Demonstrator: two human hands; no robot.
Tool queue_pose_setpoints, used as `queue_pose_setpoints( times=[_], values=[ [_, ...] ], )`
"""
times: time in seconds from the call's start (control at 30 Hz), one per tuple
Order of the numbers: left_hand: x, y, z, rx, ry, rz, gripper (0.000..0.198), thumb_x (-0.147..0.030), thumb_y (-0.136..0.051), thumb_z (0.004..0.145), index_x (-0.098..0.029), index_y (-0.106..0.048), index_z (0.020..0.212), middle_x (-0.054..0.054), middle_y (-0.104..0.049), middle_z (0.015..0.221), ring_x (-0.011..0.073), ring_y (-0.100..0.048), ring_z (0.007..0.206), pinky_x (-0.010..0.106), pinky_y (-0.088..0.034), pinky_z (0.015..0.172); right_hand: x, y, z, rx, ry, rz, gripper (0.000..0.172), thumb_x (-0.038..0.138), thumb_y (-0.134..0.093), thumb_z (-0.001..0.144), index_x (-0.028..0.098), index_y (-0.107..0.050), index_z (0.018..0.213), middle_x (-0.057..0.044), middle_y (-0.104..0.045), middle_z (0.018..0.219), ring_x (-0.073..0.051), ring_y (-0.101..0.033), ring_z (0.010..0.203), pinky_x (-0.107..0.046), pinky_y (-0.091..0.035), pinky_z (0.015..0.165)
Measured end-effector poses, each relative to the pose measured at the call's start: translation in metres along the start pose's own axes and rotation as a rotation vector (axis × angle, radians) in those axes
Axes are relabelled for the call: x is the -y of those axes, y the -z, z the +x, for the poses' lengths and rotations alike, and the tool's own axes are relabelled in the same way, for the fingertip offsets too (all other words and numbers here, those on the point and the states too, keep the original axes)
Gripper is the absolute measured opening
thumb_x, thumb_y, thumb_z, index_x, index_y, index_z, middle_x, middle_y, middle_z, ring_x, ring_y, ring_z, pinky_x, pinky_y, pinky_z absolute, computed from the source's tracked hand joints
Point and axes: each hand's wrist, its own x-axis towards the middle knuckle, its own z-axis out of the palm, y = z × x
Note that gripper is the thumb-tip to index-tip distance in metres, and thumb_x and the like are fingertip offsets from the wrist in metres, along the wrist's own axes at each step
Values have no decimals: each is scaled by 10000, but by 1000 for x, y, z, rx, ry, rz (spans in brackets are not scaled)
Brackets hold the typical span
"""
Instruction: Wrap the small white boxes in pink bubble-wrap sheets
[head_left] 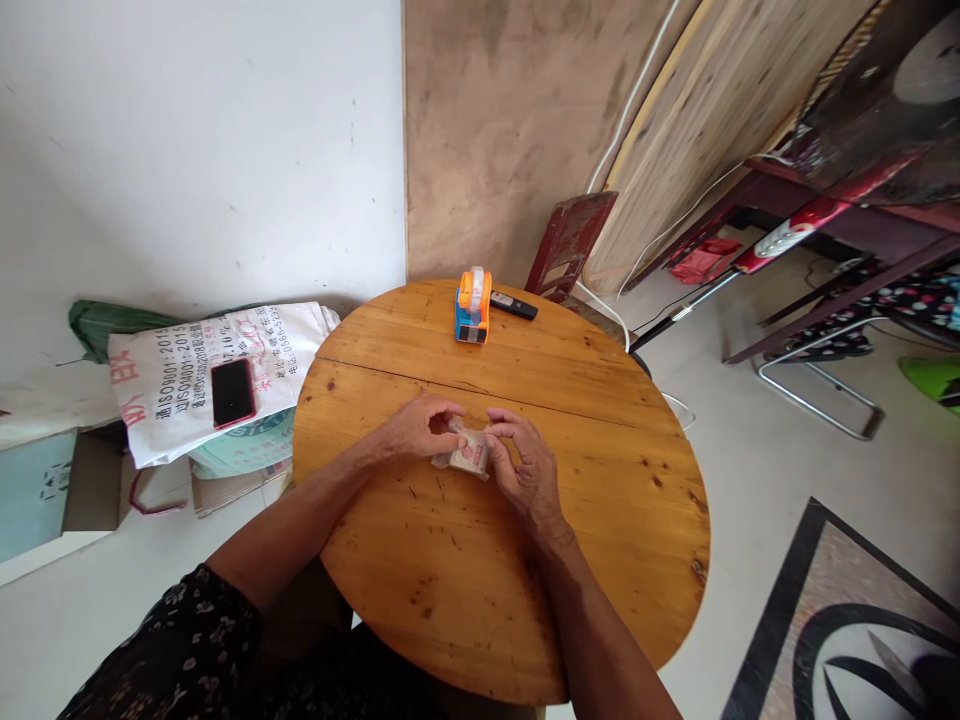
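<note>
A small whitish box-like packet (470, 455) with red print, in what looks like clear plastic wrap, is held just over the middle of the round wooden table (420, 580). From the left, my left hand (422, 427) pinches its edge, thumb on the upper face. On the other side my right hand (526, 462) grips the packet's right edge between thumb and fingers. Farther back on the table stands an orange and blue tape dispenser (472, 305) with a roll of tape. Beside it lies a black remote control (514, 305).
To the left, a phone (233, 392) rests on a printed white sack (292, 345). Behind the table is a dark red wooden chair (574, 240). A fan (877, 110) and a dark table (705, 230) stand at the right, with a white cable (626, 110) along the wall.
</note>
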Motion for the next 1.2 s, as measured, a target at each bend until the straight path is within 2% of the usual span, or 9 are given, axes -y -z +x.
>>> queue_pose_setpoints(
  times=[0.13, 0.3, 0.43, 0.6, 0.73, 0.83, 0.9, 1.03, 1.2],
  values=[
    [-3, -3, -3, 61, -62, 28, 565, -381, -768, 683, -148, -654, 1185, 76, -667, 994, 175, -587, 802, 293, -477, 722, 6, 6, -1, -10, -57, 91, 133, 307, -484, 950, 254, -591, 890, -98, -677, 1173, -243, -634, 1120, -444, -481, 985],
    [2, -5, -7, 182, -56, -167, 788, -347, -785, 698, -201, -474, 1407, 111, -641, 1190, 224, -633, 970, 334, -505, 822, 9, 12, -2, -56, -157, 247, 146, 361, -503, 950, 254, -578, 884, -79, -663, 1185, -239, -635, 1108, -427, -478, 1000],
    [0, -6, -10, 273, -35, -232, 872, -317, -792, 707, -228, -387, 1474, 115, -619, 1278, 249, -627, 1097, 371, -493, 929, 2, 11, 0, -105, -263, 364, 196, 412, -513, 942, 242, -575, 868, -92, -671, 1187, -247, -638, 1101, -432, -489, 994],
    [-5, -9, -9, 260, 14, -301, 867, -258, -791, 691, -197, -392, 1459, 123, -607, 1311, 254, -611, 1144, 398, -467, 989, -17, 9, 6, -174, -454, 502, 226, 444, -566, 902, 227, -609, 948, -96, -719, 1084, -243, -677, 1012, -448, -514, 957],
    [-1, -10, -3, 193, 53, -457, 910, -253, -794, 669, -156, -358, 1462, 145, -613, 1287, 256, -604, 1151, 389, -467, 981, -24, 11, 7, -12, -525, 607, 430, 520, -671, 808, 231, -601, 1119, -119, -711, 1176, -272, -675, 1074, -471, -519, 968],
    [1, -9, -1, 150, 60, -491, 921, -256, -789, 673, -154, -338, 1470, 147, -623, 1259, 256, -606, 1142, 381, -476, 956, -22, 11, 6, 143, -464, 621, 519, 531, -712, 774, 248, -589, 1192, -113, -674, 1265, -279, -640, 1159, -462, -516, 986],
    [2, -11, -2, 145, 49, -464, 926, -247, -787, 670, -159, -335, 1473, 148, -621, 1258, 255, -609, 1129, 379, -480, 944, -19, 8, 5, 220, -442, 631, 528, 521, -720, 770, 255, -589, 1206, -105, -663, 1281, -276, -648, 1141, -450, -537, 951],
    [5, -18, -5, 205, -23, -424, 951, -249, -778, 677, -170, -300, 1496, 155, -599, 1299, 263, -610, 1133, 396, -490, 948, -16, 2, 4, 250, -490, 677, 447, 489, -751, 737, 244, -653, 1098, -72, -733, 1093, -246, -696, 955, -404, -565, 838],
    [2, -22, -9, 173, -119, -142, 945, -300, -771, 684, -227, -313, 1507, 122, -546, 1398, 300, -561, 1234, 445, -457, 1039, -16, -1, 5, 95, -522, 730, 259, 476, -734, 749, 229, -729, 824, -13, -732, 817, -165, -635, 699, -290, -512, 658]
  ],
)
